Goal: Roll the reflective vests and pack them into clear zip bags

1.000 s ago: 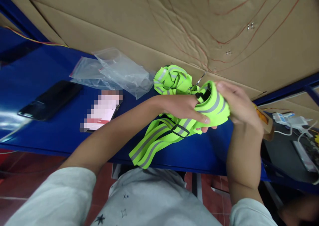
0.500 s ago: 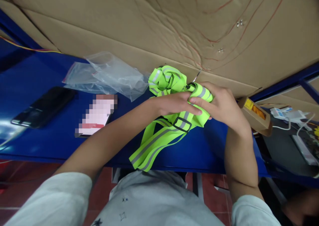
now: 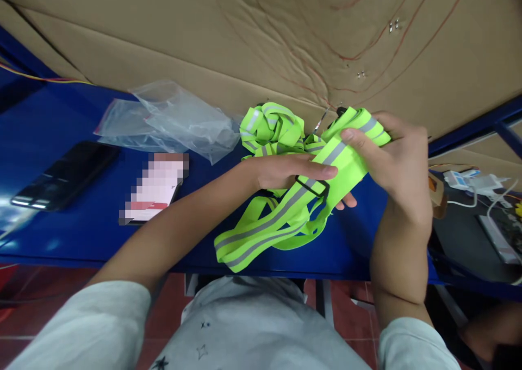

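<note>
My left hand (image 3: pixel 293 171) grips a lime-yellow reflective strap (image 3: pixel 281 207) with a grey stripe, thumb on top and fingertips showing underneath. A black slide buckle (image 3: pixel 312 186) sits on the strap just below that thumb. Farther right, my right hand (image 3: pixel 391 152) pinches the folded upper part of the same strap between thumb and fingers. The strap's lower loop hangs toward the table's front edge. Behind my left hand lies a bundled heap of similar lime strap (image 3: pixel 271 125); whether it joins the held piece is hidden.
Clear plastic bags (image 3: pixel 175 120) lie behind my left forearm. A phone with a blurred screen (image 3: pixel 155 188) and a dark phone (image 3: pixel 65 174) rest on the blue table (image 3: pixel 98 239). Cardboard (image 3: pixel 163 33) lines the back. A small box (image 3: pixel 437 193) and white cabled adapters (image 3: pixel 475 182) are at right.
My right hand has moved right and slightly up, drawing the folded strap out straighter. The buckle has shifted right and up, and the lower loop has changed shape. My left hand keeps its place.
</note>
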Tool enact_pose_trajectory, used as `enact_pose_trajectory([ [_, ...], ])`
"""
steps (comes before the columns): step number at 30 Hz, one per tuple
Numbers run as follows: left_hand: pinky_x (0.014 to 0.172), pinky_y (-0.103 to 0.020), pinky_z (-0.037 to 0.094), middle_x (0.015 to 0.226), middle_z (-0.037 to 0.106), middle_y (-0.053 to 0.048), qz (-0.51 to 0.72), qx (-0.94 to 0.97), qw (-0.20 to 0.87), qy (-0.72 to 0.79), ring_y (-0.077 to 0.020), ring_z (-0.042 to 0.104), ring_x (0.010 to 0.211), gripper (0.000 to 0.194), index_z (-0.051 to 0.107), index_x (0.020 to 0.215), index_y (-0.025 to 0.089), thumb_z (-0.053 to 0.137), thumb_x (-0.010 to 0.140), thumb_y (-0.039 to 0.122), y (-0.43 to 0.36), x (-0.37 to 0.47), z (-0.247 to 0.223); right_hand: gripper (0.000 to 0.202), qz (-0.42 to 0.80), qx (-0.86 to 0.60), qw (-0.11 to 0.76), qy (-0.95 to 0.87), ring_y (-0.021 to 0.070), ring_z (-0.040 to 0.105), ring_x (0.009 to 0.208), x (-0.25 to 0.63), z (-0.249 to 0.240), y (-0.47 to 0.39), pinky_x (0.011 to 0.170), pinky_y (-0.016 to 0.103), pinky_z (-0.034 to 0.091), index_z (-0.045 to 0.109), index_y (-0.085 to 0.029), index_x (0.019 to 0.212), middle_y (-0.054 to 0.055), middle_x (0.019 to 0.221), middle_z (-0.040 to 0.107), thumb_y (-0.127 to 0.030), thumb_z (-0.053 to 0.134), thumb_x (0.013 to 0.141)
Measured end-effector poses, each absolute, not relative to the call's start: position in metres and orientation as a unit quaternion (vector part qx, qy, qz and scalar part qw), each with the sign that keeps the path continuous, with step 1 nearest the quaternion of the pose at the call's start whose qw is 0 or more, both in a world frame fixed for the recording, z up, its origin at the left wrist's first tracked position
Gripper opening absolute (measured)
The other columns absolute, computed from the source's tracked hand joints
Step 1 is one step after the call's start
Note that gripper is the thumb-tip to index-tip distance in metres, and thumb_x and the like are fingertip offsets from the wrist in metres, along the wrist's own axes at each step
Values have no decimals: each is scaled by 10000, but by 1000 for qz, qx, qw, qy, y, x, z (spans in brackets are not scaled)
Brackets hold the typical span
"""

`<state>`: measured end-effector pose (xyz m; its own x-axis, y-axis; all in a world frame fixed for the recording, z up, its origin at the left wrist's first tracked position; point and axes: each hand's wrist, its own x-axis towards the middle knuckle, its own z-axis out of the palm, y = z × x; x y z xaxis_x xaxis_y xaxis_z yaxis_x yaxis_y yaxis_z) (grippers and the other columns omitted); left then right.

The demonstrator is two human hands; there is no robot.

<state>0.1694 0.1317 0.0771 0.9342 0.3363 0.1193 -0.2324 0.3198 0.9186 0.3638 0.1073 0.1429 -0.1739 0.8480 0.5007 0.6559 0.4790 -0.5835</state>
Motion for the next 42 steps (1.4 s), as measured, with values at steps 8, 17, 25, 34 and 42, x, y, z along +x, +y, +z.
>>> enact_pose_trajectory([
  [8, 760, -307, 598, 951, 775, -60, 240, 623, 721, 187, -190, 729, 811, 422, 760, 1021, 148, 936, 697, 354, 129, 173, 71, 388, 320, -476, 449, -685, 113, 556, 607, 374, 142, 112, 520, 252, 443, 727, -213, 963, 5, 802, 676, -528, 866, 786],
  [17, 930, -389, 602, 1039, 780, -86, 251, 567, 778, 103, -233, 754, 980, 361, 757, 1037, 145, 892, 727, 274, 114, 185, 70, 309, 356, -431, 539, -630, 82, 599, 540, 374, 142, 114, 454, 177, 459, 688, -231, 971, -41, 758, 689, -385, 891, 797],
  [25, 778, -315, 572, 825, 741, -40, 225, 645, 718, 134, -171, 699, 767, 278, 735, 855, 137, 904, 706, 298, 120, 183, 70, 374, 456, -436, 469, -618, 121, 663, 622, 379, 144, 117, 522, 216, 536, 706, -243, 1057, -15, 822, 727, -461, 875, 804],
  [34, 892, -319, 542, 902, 737, -8, 283, 725, 600, 183, -183, 692, 906, 306, 731, 900, 143, 893, 696, 303, 131, 171, 79, 330, 265, -466, 405, -741, 171, 709, 892, 369, 132, 117, 813, 299, 569, 799, -227, 1010, 32, 975, 768, -524, 658, 984],
  [42, 888, -341, 578, 900, 750, -25, 310, 674, 638, 206, -191, 724, 885, 288, 734, 902, 139, 904, 693, 240, 127, 173, 81, 936, 188, -392, 227, -872, 344, 600, 1351, 373, 134, 107, 1107, 478, 540, 400, -270, 1613, 65, 1534, 571, -617, 785, 834],
])
